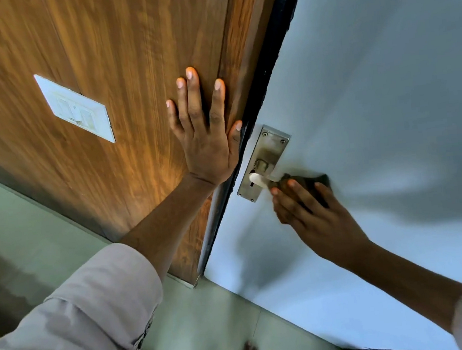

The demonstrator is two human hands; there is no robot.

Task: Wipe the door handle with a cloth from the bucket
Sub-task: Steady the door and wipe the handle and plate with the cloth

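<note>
Wood-panelled wall (104, 46) (white switch plate (75, 108)), greenish floor (205, 327).

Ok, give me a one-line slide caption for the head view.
Right hand rubs a dark cloth along the door handle; left hand lies flat on the wood panel.

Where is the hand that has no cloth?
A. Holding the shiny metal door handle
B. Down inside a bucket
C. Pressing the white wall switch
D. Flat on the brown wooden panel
D: the left hand lies spread flat on the brown wooden panel, while the right hand rubs the dark cloth on the shiny metal door handle.
</note>
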